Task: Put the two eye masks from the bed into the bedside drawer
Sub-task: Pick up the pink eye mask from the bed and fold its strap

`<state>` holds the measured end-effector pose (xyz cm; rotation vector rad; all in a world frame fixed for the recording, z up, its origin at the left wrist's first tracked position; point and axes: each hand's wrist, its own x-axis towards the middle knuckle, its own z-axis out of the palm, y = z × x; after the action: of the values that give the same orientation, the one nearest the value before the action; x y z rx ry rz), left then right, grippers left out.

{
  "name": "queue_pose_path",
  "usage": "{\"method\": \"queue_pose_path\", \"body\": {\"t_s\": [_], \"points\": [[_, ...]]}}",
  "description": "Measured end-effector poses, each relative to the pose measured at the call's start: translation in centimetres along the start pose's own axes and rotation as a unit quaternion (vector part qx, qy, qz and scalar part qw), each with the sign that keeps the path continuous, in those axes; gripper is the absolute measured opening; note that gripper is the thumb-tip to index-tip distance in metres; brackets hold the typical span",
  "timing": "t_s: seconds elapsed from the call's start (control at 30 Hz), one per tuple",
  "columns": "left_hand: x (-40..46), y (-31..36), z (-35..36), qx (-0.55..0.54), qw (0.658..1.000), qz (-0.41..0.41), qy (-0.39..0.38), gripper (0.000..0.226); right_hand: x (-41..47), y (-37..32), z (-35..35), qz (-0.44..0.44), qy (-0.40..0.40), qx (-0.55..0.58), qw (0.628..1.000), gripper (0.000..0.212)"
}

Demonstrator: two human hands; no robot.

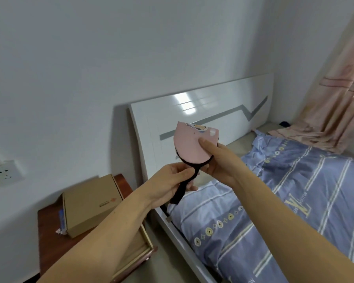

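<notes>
A pink eye mask point(190, 145) with a cartoon print is folded and held up in front of the white headboard. My right hand point(217, 160) grips its lower right edge, thumb on the pink face. My left hand point(172, 180) pinches the mask's black elastic strap point(181, 189), which hangs down below my fingers. The bedside drawer point(140, 248) stands pulled open below my left forearm, which hides most of its inside. I see no second eye mask on the bed.
A brown cardboard box point(90, 203) lies on the dark red bedside table point(49, 231). The bed with a blue striped cover point(274, 201) fills the right. A pink curtain point(339, 103) hangs at the far right; a wall socket point(5, 173) at left.
</notes>
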<state>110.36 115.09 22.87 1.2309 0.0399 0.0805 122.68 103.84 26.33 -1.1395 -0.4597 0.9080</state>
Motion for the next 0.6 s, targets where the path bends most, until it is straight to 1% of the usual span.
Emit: {"method": "queue_pose_path", "body": {"t_s": [0.1,0.17,0.27,0.33,0.4,0.5,0.53,0.6], "points": [[0.1,0.5,0.2,0.025,0.999,-0.021,-0.005,0.008,-0.1,0.2,-0.4,0.004,-0.012,0.041,0.999,0.033],[0.1,0.4,0.1,0.060,0.998,-0.021,0.016,0.009,-0.2,0.5,-0.8,-0.005,-0.015,0.051,0.999,0.030],[0.1,0.2,0.3,0.111,0.993,-0.004,0.027,0.012,-0.1,0.8,-1.4,-0.029,0.000,0.019,0.999,0.023],[0.2,0.1,0.7,0.136,0.990,0.006,0.028,0.015,-0.2,0.8,-1.4,-0.034,0.010,-0.001,0.999,0.024],[0.4,-0.1,1.0,0.143,0.988,0.005,0.056,0.017,-0.4,0.8,-1.3,-0.041,0.014,0.010,0.999,0.029],[0.4,-0.2,1.0,0.162,0.982,0.001,0.092,0.016,-0.6,1.0,-1.6,-0.043,0.014,0.021,0.999,0.030],[0.3,-0.2,1.0,0.165,0.982,-0.008,0.094,0.015,-0.6,1.1,-1.6,-0.043,0.011,0.016,0.999,0.030],[0.1,-0.1,1.2,0.159,0.983,-0.052,0.081,0.014,-0.7,1.4,-1.6,-0.047,0.013,0.000,0.999,0.026]]}}
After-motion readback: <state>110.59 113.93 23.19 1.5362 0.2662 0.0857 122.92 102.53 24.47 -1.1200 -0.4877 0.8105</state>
